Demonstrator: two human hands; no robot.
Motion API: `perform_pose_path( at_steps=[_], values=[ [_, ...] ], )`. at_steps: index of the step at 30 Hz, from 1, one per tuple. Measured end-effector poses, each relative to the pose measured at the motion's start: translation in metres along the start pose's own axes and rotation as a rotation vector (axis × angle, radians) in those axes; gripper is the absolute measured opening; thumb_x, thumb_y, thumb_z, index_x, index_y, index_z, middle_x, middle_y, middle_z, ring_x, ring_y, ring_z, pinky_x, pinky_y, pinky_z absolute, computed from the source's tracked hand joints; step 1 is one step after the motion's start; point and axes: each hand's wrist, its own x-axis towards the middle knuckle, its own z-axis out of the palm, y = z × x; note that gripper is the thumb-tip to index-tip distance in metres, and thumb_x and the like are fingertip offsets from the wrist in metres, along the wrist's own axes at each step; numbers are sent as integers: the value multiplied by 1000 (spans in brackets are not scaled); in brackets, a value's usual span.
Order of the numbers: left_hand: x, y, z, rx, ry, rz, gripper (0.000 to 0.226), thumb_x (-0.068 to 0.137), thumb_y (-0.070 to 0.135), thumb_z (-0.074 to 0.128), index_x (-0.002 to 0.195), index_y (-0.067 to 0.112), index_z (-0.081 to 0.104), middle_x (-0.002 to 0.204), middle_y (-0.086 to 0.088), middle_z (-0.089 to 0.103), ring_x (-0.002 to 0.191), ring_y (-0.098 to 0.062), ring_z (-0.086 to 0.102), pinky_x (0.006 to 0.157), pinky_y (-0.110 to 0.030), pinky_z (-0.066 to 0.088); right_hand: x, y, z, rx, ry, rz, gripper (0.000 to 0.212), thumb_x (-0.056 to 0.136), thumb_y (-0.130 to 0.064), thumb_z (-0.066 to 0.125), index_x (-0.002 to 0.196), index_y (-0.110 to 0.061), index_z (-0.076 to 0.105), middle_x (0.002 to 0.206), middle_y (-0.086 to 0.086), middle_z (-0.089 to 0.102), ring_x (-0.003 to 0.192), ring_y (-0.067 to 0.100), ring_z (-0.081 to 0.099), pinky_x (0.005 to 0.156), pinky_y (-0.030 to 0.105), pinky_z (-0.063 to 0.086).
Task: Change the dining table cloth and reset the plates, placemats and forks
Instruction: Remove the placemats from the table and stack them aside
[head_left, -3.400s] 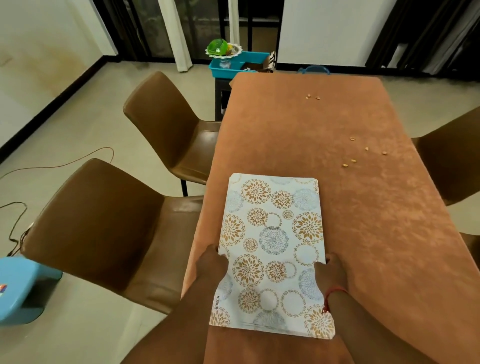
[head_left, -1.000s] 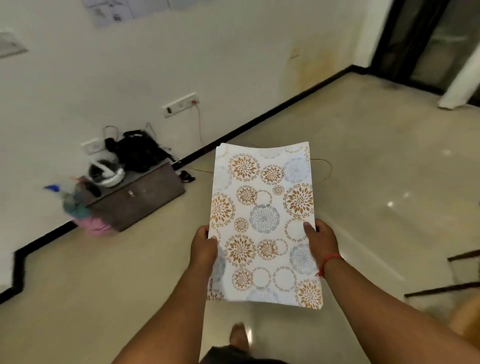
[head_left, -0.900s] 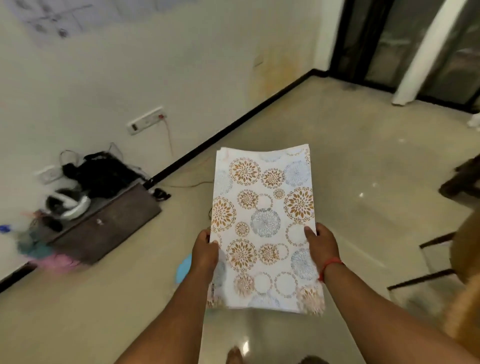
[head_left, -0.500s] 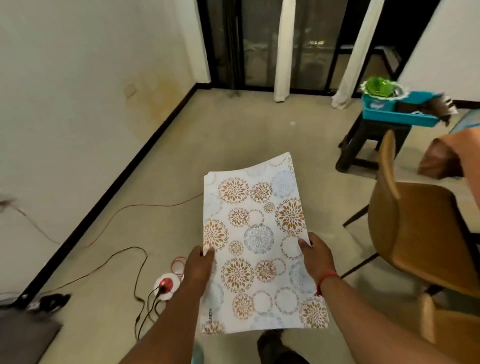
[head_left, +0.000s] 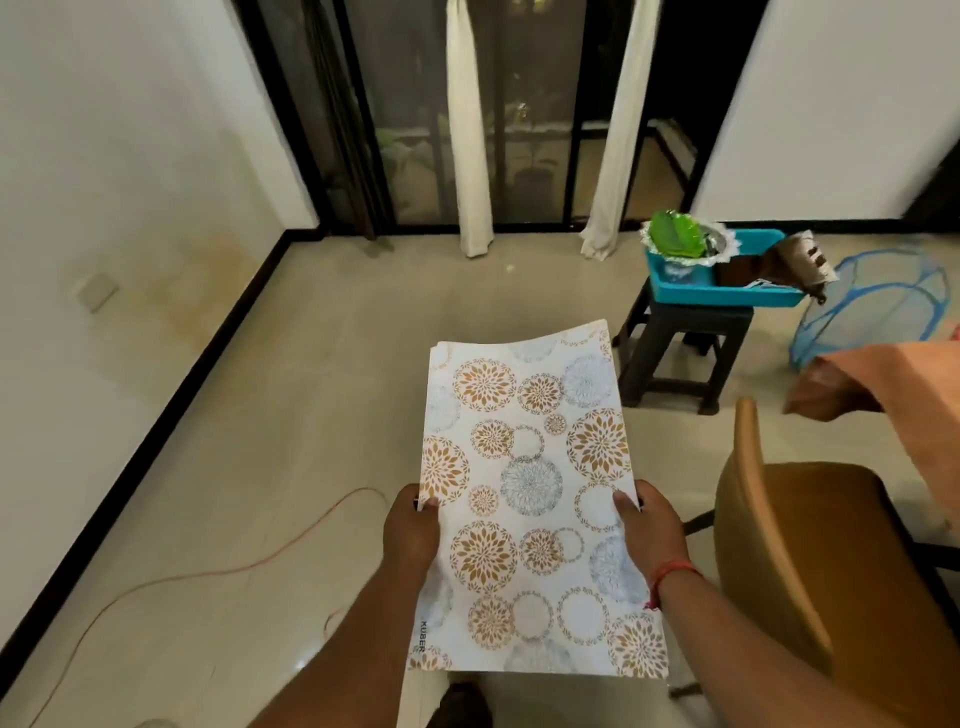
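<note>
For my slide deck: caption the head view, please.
Both hands, left hand and right hand, carry patterned placemats across the room.

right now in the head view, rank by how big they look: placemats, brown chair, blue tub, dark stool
1. placemats (nearest the camera, so enlarged)
2. brown chair (partly cropped)
3. blue tub and dark stool: too alike to rank

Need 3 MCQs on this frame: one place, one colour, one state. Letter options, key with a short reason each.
1. Where is the blue tub?
A. on the dark stool
B. on the floor
C. on the brown chair

2. What colour is the tablecloth?
A. green
B. white
C. orange

3. How are the placemats held?
A. left hand only
B. both hands, one per long edge
C. lying on the floor

Key: 1 A, the tub sits on the stool top. 2 C, an orange corner hangs at right. 3 B, the right hand grips the opposite edge.
</note>
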Motion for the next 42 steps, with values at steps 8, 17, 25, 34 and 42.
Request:
perform_pose_path(
  at_steps=[8,17,25,34,42],
  values=[
    [182,169,98,119,-271,200,11,101,15,51,104,16,61,98,-5,66,84,-19,59,70,-27,44,159,-89,-40,167,285,66,21,103,-19,51,119,-16,64,107,0,66,99,19,59,83,28,42],
    [324,296,231,293,-453,240,11,97,16,59,94,7,63,93,-11,67,79,-22,59,64,-28,40,334,-120,-92,197,460,160,22,101,-21,53,117,-16,67,112,4,70,105,24,62,89,33,47],
    [420,412,380,306,-497,182,18,93,20,66,86,4,62,79,-5,61,73,-22,58,65,-31,46,520,-154,-188,131,441,203,24,101,-19,52,121,-12,64,110,6,66,95,19,57,84,28,42],
    [535,522,510,325,-599,109,28,89,14,72,79,11,46,80,-13,49,73,-20,52,67,-35,51,698,-201,-263,18,487,219,31,101,-18,53,129,-6,61,128,15,63,118,31,57,94,28,38],
    [624,579,625,437,-663,89,38,91,14,69,72,14,36,70,-8,40,61,-20,43,63,-34,47,823,-210,-301,-41,545,393,36,103,-21,49,135,-6,55,136,16,58,127,34,51,105,37,38]
  ],
)
